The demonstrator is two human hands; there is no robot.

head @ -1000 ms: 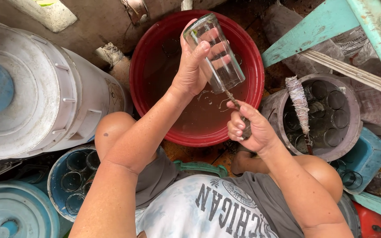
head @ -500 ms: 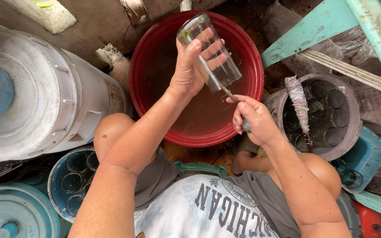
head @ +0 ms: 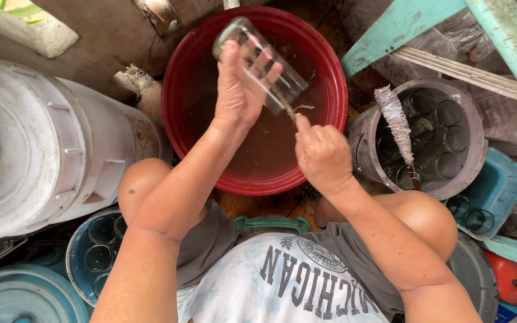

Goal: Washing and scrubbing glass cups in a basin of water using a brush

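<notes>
Right hand (head: pixel 323 157) is closed around the wire handle of a bottle brush (head: pixel 297 111), whose head sits inside the clear glass jar (head: pixel 262 66). Left hand (head: pixel 239 90) grips the jar, held tilted above the red basin (head: pixel 178 113) of murky water. Beyond, right: a grey bucket (head: pixel 363 134) of glasses with a second brush (head: pixel 397 119).

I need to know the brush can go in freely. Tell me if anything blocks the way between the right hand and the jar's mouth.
Nothing visible does. The right hand already has its wire brush in the glass jar.
</notes>
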